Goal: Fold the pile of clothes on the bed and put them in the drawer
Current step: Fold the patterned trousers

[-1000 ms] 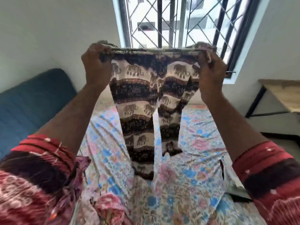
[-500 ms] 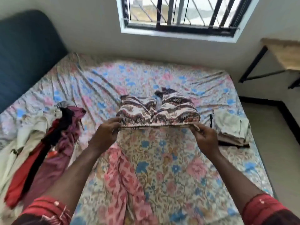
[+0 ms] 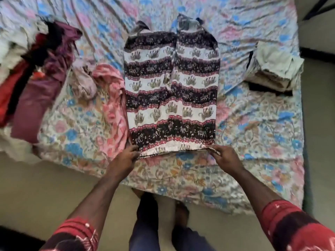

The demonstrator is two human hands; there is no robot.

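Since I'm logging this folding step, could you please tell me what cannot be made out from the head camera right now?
- Drawer: nowhere in the head view, outside the frame.
- Unfolded clothes pile: blurred and cut off by the left edge; separate garments cannot be counted.
- Folded stack: blurred; the number of pieces is unclear.
- Left hand and right hand at the elephant-print trousers waistband: fingertips partly hidden against the fabric.

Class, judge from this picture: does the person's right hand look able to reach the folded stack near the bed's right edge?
Probably yes. The right hand holds the elephant-print trousers; bare sheet lies between it and the folded stack.
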